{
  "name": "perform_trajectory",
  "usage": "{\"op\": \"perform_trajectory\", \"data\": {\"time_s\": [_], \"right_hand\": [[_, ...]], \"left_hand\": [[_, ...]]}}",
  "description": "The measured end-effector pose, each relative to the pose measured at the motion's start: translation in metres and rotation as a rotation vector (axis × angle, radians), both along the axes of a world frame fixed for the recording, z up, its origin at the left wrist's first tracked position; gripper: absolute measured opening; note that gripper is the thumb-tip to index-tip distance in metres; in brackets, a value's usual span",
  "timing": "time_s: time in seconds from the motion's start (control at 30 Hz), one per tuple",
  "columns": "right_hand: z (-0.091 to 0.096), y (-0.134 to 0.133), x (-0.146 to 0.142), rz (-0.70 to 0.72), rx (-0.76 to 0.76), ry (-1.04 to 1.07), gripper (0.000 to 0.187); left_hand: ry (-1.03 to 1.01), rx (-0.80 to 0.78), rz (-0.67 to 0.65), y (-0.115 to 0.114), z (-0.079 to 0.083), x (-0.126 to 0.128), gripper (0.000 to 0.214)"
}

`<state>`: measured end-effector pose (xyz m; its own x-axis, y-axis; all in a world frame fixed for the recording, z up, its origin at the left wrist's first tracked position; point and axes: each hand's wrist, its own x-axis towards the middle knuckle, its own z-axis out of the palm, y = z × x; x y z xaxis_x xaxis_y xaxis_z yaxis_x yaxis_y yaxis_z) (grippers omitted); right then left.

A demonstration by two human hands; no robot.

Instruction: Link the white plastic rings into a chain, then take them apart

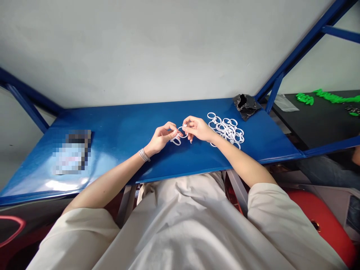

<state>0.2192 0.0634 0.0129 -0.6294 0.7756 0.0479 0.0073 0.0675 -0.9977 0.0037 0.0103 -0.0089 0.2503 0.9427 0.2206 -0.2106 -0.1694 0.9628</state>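
No text, label, brand or number can be read. A flat packet (71,152) on the blue desk (118,123), at nine o'clock from the left hand (161,138), is pixelated, its printing obscured; nothing legible is shown by the black wrapper (245,106) at two o'clock from the right hand (198,128).

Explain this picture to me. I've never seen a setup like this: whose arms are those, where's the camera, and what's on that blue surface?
There is no machine here. A camera worn on a person's head looks down at their own arms. Their left hand and right hand together pinch a white ring. Another ring sits just below it, and a heap of rings lies beside the right hand on the blue table. A black bag lies past the heap, and a blurred item lies at the far left.
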Motion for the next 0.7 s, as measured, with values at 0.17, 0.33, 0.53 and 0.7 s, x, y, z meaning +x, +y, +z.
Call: {"op": "perform_trajectory", "data": {"time_s": [0.17,0.33,0.53,0.7], "right_hand": [[0.0021,-0.0012,0.0002,0.002,0.003,-0.007,0.041],[0.0031,-0.0014,0.0007,0.006,0.008,0.002,0.041],[0.0035,-0.0023,0.0005,0.048,-0.007,0.020,0.047],[0.0046,-0.0039,0.0000,0.096,0.018,0.038,0.051]], "left_hand": [[0.026,0.012,-0.013,-0.0010,0.0011,-0.0009,0.033],[0.004,-0.021,-0.009,-0.0006,-0.0001,0.0004,0.035],[-0.025,-0.048,0.022,0.0027,-0.0034,-0.0014,0.031],[0.131,0.101,0.050,-0.0015,-0.0059,-0.0013,0.034]]}}
